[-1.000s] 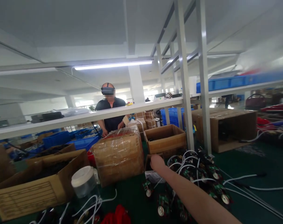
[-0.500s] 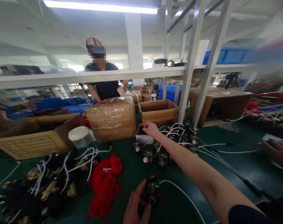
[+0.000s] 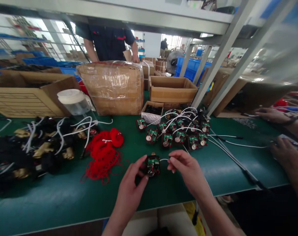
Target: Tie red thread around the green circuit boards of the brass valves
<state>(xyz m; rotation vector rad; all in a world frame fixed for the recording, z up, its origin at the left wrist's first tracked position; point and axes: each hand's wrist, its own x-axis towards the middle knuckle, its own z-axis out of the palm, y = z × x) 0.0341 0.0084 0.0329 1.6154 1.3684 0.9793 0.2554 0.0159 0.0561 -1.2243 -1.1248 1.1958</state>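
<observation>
Near the table's front, my left hand [image 3: 132,180] grips a small dark unit [image 3: 153,165] with an exposed green circuit board, thumb and fingers at its left side. A white cable leaves the unit's right side and passes by my right hand [image 3: 184,168]. That hand's thumb and forefinger are pinched together just right of the unit; a tiny dark bit seems to show at the fingertips, too small to name. Beyond my hands lie several similar circuit-board units [image 3: 179,137] with white cables. Behind them a small white box [image 3: 152,113] holds black parts.
A heap of red cord [image 3: 104,154] lies left of my hands, beside black and brass parts [image 3: 42,149] with white cables. Cardboard boxes [image 3: 114,88] and a lidded plastic jar [image 3: 73,101] stand behind. Shelf posts [image 3: 227,55] rise at right. Another person's hands [image 3: 286,154] work at far right.
My right hand has come back from the small white box to beside the unit in my left hand. The camera view has tilted downward.
</observation>
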